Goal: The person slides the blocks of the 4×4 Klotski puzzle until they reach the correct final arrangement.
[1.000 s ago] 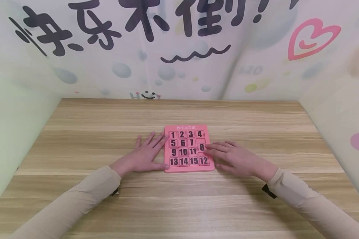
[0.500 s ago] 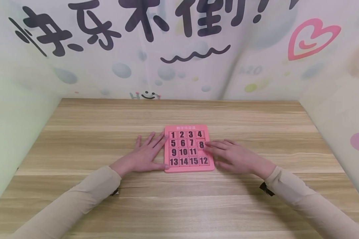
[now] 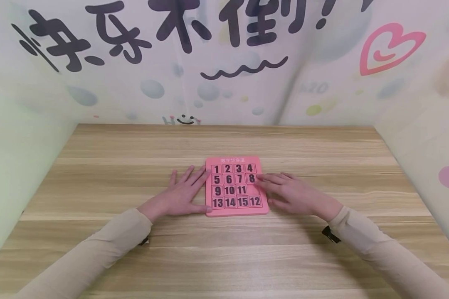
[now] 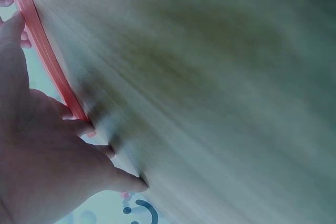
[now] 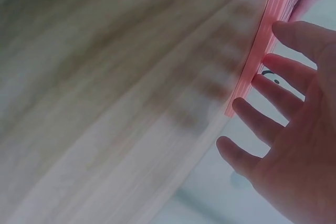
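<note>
A pink number sliding puzzle (image 3: 235, 211) lies flat on the table, its numbered tiles in four rows. My left hand (image 3: 180, 196) spreads its fingers along the left edge, with the thumb at the lower left corner; the left wrist view shows fingertips against the pink side (image 4: 48, 59). My right hand (image 3: 295, 194) reaches in from the right, its fingertips at the right edge of the 8 tile (image 3: 251, 178). That tile sits in line with 5, 6 and 7, right under 4. Between it and the 12 tile (image 3: 255, 202) a gap opens in the right column. In the right wrist view, the right hand's (image 5: 294, 103) fingers are nearly straight.
The wood-grain table (image 3: 224, 257) runs back to a printed wall (image 3: 127, 91) with large dark characters. Pale panels (image 3: 426, 137) close off both sides. A black strap (image 3: 331, 234) shows at the right wrist.
The 8 tile has slid away from me, up the right column, into the row of 5, 6 and 7. My right hand has shifted slightly forward with it; the left hand stays put.
</note>
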Tool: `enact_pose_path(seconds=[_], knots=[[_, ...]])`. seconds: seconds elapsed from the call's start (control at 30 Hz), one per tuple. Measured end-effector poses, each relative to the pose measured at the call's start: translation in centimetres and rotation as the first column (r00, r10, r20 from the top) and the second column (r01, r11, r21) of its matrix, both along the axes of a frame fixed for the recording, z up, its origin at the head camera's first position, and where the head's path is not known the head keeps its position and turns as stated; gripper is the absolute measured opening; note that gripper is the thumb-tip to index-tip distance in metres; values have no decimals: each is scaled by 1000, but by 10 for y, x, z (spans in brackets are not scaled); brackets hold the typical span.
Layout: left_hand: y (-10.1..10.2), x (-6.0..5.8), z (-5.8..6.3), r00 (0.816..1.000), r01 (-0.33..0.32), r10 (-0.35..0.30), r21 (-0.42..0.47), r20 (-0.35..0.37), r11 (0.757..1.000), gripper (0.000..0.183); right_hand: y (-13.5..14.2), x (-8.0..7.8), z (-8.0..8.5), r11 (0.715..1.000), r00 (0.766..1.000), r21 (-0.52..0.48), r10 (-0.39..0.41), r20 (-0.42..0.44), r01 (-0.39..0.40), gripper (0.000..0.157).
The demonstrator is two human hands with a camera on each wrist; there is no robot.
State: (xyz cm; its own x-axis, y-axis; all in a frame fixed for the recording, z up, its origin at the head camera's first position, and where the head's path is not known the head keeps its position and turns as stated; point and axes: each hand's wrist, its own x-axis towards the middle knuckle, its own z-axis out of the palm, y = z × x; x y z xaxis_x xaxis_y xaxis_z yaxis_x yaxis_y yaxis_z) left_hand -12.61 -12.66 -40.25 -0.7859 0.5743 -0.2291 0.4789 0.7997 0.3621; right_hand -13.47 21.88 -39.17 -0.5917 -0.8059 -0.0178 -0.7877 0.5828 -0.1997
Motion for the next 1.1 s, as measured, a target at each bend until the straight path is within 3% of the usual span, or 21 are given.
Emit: enact_pose_path(seconds=[1.1], knots=[[0, 1, 1, 1000, -1, 1, -2, 0, 1000, 102, -2, 0, -3, 999, 1000, -32, -1, 2, 1, 56]])
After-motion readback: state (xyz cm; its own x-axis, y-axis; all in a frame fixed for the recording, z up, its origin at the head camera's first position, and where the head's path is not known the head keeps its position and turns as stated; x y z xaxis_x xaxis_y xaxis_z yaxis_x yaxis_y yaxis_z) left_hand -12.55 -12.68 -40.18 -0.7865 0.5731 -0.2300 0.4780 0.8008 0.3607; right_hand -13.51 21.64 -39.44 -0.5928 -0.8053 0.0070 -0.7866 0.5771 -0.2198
